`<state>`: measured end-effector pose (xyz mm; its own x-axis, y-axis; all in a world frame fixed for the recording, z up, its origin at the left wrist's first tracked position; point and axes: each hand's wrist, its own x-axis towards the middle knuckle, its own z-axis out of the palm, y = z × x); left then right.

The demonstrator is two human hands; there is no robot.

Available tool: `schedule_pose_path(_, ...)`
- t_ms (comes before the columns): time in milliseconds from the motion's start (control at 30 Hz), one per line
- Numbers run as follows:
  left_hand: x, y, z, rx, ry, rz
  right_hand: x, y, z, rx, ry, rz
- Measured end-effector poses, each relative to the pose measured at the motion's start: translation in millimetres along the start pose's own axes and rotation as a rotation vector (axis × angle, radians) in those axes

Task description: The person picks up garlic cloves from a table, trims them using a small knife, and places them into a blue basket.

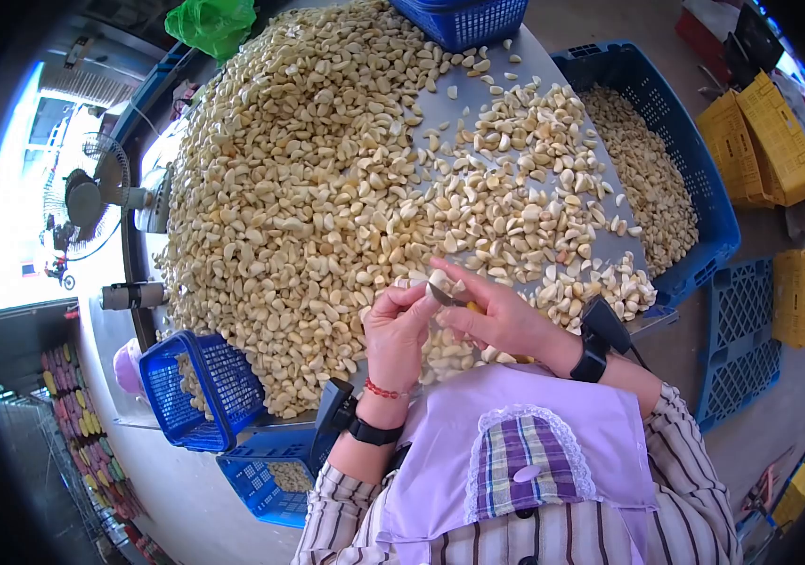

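Note:
A large pile of peeled garlic cloves [299, 179] covers much of the metal table [440, 108]. Near the front edge, my left hand [398, 330] pinches a pale garlic clove [439, 281] between thumb and fingers. Close beside it on the right, my right hand [492, 311] is closed round a small knife [444, 297], its blade against the clove. More loose cloves [534, 141] are spread thinly beyond my right hand.
A blue crate of garlic [723, 226] stands at the right of the table. Blue baskets stand at the front left [223, 414] and far edge [463, 28]. Another blue crate [252, 490] is below. A fan [87, 198] is at left, yellow crates [779, 141] at right.

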<state>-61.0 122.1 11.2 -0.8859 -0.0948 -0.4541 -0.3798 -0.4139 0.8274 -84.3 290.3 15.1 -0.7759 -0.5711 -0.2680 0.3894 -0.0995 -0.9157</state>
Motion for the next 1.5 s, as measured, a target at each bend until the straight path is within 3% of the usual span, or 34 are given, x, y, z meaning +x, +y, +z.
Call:
schedule_pose_path(167, 3, -4, -7, -0.163, -0.1, -0.056, 5, 5, -8, 0.102, 0.05, 0.116)
schedule_pose_path(233, 2, -5, -6, -0.618, -0.396, -0.093, 7, 11, -16, 0.186, 0.108, 0.097)
schedule_pose_path(367, 27, 13, -7, -0.727, -0.359, -0.033, 4, 7, -32, 0.406, 0.266, 0.072)
schedule_pose_path(433, 70, 18, -23, -0.605, -0.262, -0.022, 4, 7, -34, 0.443, 0.292, 0.023)
schedule_pose_path(500, 105, 26, -19, 0.826, 0.006, 0.273, 6, 13, -35, 0.447, 0.283, 0.018)
schedule_pose_path(700, 146, 10, -10, 1.107, -0.012, 0.355, 0, 5, -36, 0.301, 0.281, 0.036)
schedule_pose_path(733, 140, 12, -6, 0.874, -0.1, 0.293, -1, 6, -38, 0.318, 0.289, 0.02)
schedule_pose_path(767, 133, 13, -5, 0.877, -0.114, 0.29, -2, 7, -39, 0.323, 0.302, 0.019)
schedule_pose_path(833, 110, 21, -3, 0.221, -0.244, -0.191, -2, 8, -39, 0.188, 0.292, -0.036)
schedule_pose_path(867, 95, 23, 5, 0.156, -0.195, -0.249, -2, 8, -37, 0.11, 0.278, -0.061)
schedule_pose_path(1000, 62, 12, 8, 0.016, -0.403, -0.324, 1, 1, -26, 0.045, 0.16, 0.028)
schedule_pose_path(1100, 47, 6, 3, -0.202, -0.45, -0.314, 0, 0, -23, -0.054, 0.121, -0.026)
schedule_pose_path(1267, 28, 5, 2, -0.379, -0.363, -0.357, 3, 2, -26, -0.107, 0.17, -0.069)
schedule_pose_path(1333, 20, 10, -6, -0.441, -0.419, -0.337, 4, 4, -40, 0.045, 0.38, 0.081)
schedule_pose_path(1433, 13, 19, -2, -0.614, -0.419, -0.388, 1, 0, -51, 0.199, 0.324, 0.017)
schedule_pose_path(1500, 19, 11, -9, -0.673, -0.485, -0.398, -6, -9, -42, 0.137, 0.277, 0.047)
